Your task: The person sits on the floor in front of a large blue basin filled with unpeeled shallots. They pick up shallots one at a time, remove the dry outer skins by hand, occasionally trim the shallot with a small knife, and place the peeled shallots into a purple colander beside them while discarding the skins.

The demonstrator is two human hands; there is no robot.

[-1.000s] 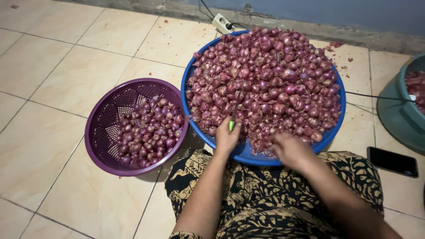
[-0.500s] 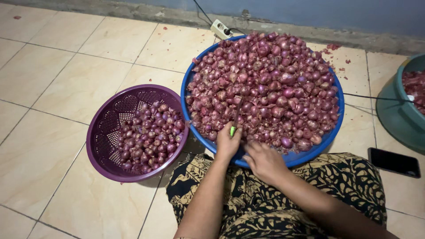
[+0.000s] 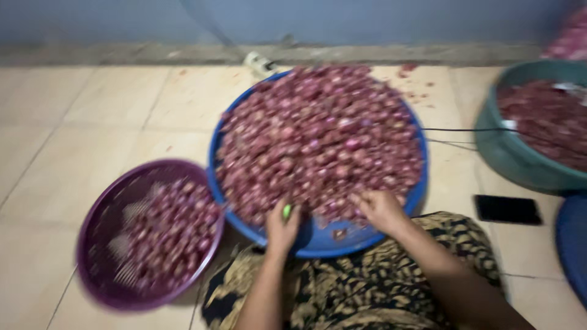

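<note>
- We see the blue basin (image 3: pixel 318 241) heaped with shallots (image 3: pixel 318 137).
- Our left hand (image 3: pixel 282 225) is at its near rim, closed around a small green tool (image 3: pixel 286 211).
- Our right hand (image 3: pixel 380 209), fingers curled, rests on the shallots at the near rim; its grip we cannot tell.

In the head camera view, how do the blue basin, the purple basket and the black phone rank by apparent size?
1. blue basin, largest
2. purple basket
3. black phone, smallest

The basket lies nearer the camera, yet looks smaller.
</note>
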